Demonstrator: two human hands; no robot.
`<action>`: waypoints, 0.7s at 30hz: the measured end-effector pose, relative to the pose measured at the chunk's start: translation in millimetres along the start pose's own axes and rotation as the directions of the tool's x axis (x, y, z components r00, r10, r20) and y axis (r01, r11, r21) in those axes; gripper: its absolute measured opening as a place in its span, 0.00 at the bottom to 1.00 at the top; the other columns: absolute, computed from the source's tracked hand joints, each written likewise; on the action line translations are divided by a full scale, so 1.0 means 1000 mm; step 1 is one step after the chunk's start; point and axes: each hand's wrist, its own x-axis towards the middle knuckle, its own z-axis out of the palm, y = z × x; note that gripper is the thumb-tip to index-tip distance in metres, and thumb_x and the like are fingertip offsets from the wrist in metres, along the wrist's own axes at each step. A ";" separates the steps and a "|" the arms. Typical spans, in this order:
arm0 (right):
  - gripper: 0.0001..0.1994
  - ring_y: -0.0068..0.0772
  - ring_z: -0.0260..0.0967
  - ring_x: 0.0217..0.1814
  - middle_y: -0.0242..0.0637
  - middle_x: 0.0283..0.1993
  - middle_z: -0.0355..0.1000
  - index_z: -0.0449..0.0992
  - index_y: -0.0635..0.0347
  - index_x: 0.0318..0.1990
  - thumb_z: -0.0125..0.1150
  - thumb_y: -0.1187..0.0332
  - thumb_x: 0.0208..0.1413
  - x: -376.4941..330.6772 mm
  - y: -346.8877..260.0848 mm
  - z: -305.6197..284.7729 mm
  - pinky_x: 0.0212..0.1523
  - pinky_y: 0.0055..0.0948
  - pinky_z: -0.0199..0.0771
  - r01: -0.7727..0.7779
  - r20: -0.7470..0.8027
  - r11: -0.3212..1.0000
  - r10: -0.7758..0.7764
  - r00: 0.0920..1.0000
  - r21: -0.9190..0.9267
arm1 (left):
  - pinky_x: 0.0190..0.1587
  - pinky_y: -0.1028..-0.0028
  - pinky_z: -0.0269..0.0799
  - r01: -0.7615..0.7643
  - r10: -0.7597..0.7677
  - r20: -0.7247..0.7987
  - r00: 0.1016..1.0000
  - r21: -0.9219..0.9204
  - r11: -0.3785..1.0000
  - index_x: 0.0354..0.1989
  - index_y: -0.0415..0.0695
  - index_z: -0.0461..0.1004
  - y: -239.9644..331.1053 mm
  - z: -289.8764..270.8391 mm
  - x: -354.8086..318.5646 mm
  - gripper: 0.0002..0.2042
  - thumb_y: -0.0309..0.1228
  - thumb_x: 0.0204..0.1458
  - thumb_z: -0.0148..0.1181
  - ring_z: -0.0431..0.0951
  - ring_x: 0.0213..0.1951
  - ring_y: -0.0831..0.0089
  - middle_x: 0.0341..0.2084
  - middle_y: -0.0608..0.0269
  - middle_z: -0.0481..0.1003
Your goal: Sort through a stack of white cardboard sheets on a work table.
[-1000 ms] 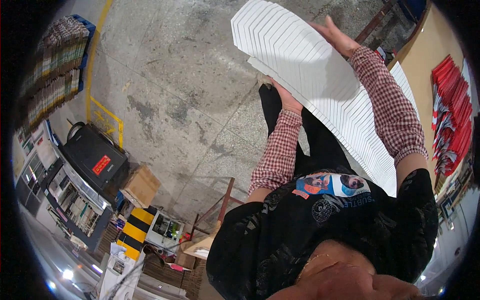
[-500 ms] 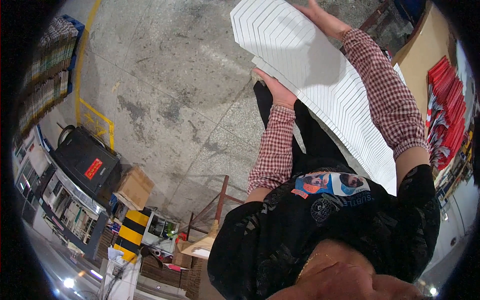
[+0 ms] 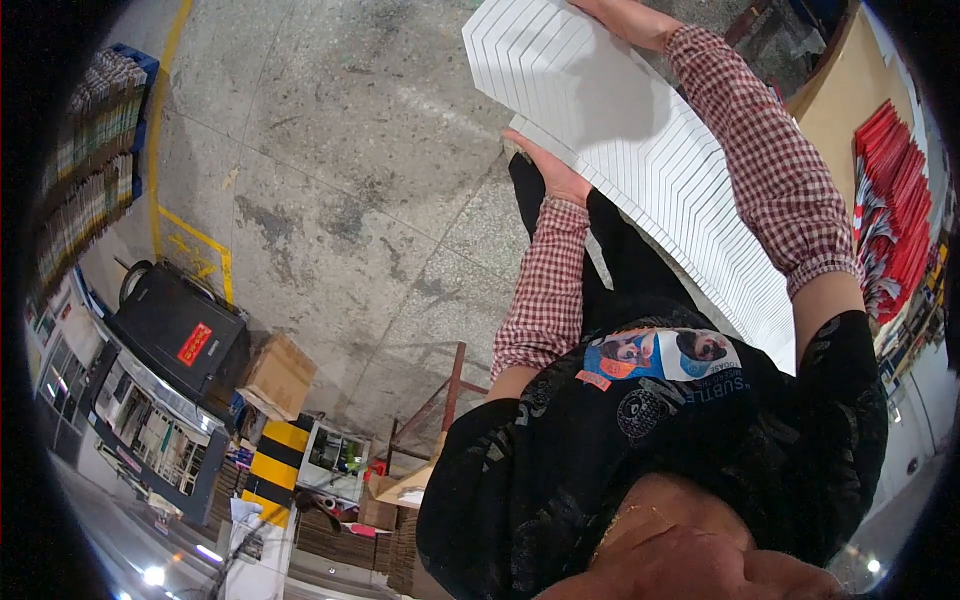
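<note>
A long fanned row of overlapping white sheets (image 3: 640,150) with cut corners stretches from the top of the view down toward my body at the right. My left hand (image 3: 555,172) lies against the row's left edge, its visible fingers stretched out. The sheets partly hide that hand. On the row's far right edge, my right hand (image 3: 632,22) rests flat and extended, its fingertips cut off by the top of the view. A shadow falls across the sheets between both hands. Checked red-and-white sleeves cover my forearms.
At the right, a pile of red folded pieces (image 3: 890,210) lies by a tan board (image 3: 840,110). Bundled stacks (image 3: 95,130) stand at the far left beside a yellow floor line (image 3: 155,150). A black machine (image 3: 180,330), a cardboard box (image 3: 278,375) and a rusty metal frame (image 3: 452,390) are lower left.
My right hand has moved left and up along the sheets, partly leaving the view. My left hand stays at the near edge with little movement. The view has shifted slightly.
</note>
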 end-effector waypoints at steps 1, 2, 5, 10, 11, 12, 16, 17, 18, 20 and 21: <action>0.41 0.37 0.33 0.68 0.39 0.67 0.35 0.38 0.56 0.63 0.17 0.34 0.49 0.007 -0.001 0.001 0.63 0.39 0.36 -0.001 0.000 1.000 0.001 1.000 0.004 | 0.59 0.62 0.47 0.000 0.001 0.005 1.000 -0.003 1.000 0.62 0.51 0.41 -0.001 -0.002 -0.001 0.46 0.71 0.39 0.26 0.48 0.60 0.60 0.61 0.63 0.45; 0.42 0.37 0.33 0.68 0.40 0.67 0.35 0.38 0.56 0.63 0.18 0.33 0.49 0.021 -0.001 0.002 0.63 0.39 0.37 -0.105 -0.201 0.991 0.121 0.972 0.086 | 0.59 0.62 0.47 0.001 -0.001 0.001 1.000 -0.002 1.000 0.62 0.51 0.41 -0.001 -0.004 -0.002 0.46 0.71 0.39 0.26 0.48 0.60 0.60 0.61 0.63 0.45; 0.42 0.38 0.32 0.68 0.40 0.67 0.35 0.38 0.57 0.63 0.20 0.33 0.49 0.023 0.002 0.001 0.63 0.39 0.35 -0.231 -0.349 0.955 0.285 0.893 0.187 | 0.59 0.62 0.47 0.059 -0.058 0.017 0.998 -0.075 0.995 0.62 0.51 0.42 -0.004 -0.006 -0.005 0.46 0.72 0.38 0.27 0.48 0.60 0.60 0.61 0.62 0.46; 0.40 0.37 0.34 0.68 0.39 0.67 0.35 0.40 0.59 0.63 0.23 0.36 0.51 0.025 0.001 0.003 0.64 0.37 0.33 -0.191 -0.274 0.947 0.261 0.926 0.257 | 0.58 0.61 0.50 0.063 -0.064 -0.024 0.998 -0.026 0.998 0.62 0.50 0.43 -0.002 0.003 -0.007 0.44 0.70 0.41 0.28 0.51 0.59 0.59 0.60 0.61 0.48; 0.40 0.37 0.34 0.68 0.39 0.67 0.35 0.40 0.59 0.63 0.23 0.36 0.51 0.027 0.002 0.007 0.64 0.37 0.33 -0.192 -0.286 0.944 0.268 0.920 0.267 | 0.58 0.61 0.50 0.080 -0.081 -0.025 0.996 -0.024 0.996 0.62 0.50 0.43 -0.001 -0.001 -0.005 0.44 0.70 0.41 0.28 0.51 0.59 0.59 0.60 0.61 0.48; 0.39 0.37 0.35 0.68 0.39 0.66 0.36 0.41 0.59 0.62 0.24 0.37 0.52 0.028 0.003 0.006 0.64 0.36 0.33 -0.137 -0.354 0.948 0.238 0.904 0.286 | 0.58 0.61 0.50 0.055 -0.055 0.003 0.998 -0.039 0.998 0.61 0.50 0.44 -0.002 -0.005 -0.001 0.44 0.70 0.41 0.28 0.51 0.59 0.59 0.60 0.61 0.49; 0.37 0.36 0.36 0.67 0.39 0.66 0.40 0.43 0.59 0.62 0.27 0.39 0.54 -0.017 -0.005 -0.002 0.64 0.35 0.34 0.014 -0.578 0.988 0.079 0.812 0.155 | 0.57 0.59 0.51 0.142 -0.136 0.061 0.989 -0.113 0.983 0.61 0.49 0.47 -0.007 -0.023 0.009 0.38 0.64 0.47 0.29 0.53 0.58 0.60 0.58 0.59 0.52; 0.37 0.36 0.36 0.67 0.39 0.66 0.40 0.43 0.59 0.62 0.27 0.39 0.54 -0.033 -0.005 0.001 0.64 0.35 0.34 0.016 -0.600 0.987 0.083 0.796 0.158 | 0.57 0.59 0.51 0.169 -0.162 0.070 0.984 -0.107 0.980 0.61 0.49 0.47 -0.010 -0.037 0.017 0.38 0.64 0.47 0.29 0.53 0.58 0.60 0.58 0.59 0.52; 0.35 0.36 0.36 0.67 0.38 0.66 0.40 0.43 0.56 0.62 0.30 0.41 0.54 -0.041 -0.009 0.010 0.64 0.35 0.34 0.040 -0.553 0.987 0.053 0.831 0.155 | 0.58 0.59 0.50 0.009 -0.080 0.150 0.985 0.424 0.906 0.60 0.48 0.48 -0.005 -0.065 0.029 0.35 0.60 0.50 0.30 0.53 0.58 0.59 0.58 0.58 0.53; 0.33 0.35 0.46 0.63 0.38 0.59 0.52 0.54 0.55 0.57 0.35 0.40 0.52 -0.076 -0.001 0.034 0.62 0.36 0.44 0.005 -0.537 1.000 -0.020 0.843 -0.029 | 0.58 0.58 0.50 -0.174 -0.098 0.273 0.957 0.811 0.559 0.59 0.47 0.50 -0.012 -0.088 0.040 0.32 0.57 0.52 0.32 0.53 0.58 0.59 0.58 0.57 0.53; 0.33 0.35 0.57 0.58 0.41 0.52 0.64 0.65 0.56 0.52 0.37 0.39 0.51 -0.104 0.008 0.055 0.59 0.37 0.53 -0.079 -0.566 0.974 -0.057 0.822 -0.213 | 0.58 0.58 0.50 -0.139 -0.135 0.265 0.955 0.800 0.584 0.59 0.46 0.50 -0.029 -0.085 0.043 0.32 0.56 0.52 0.32 0.53 0.58 0.59 0.58 0.57 0.54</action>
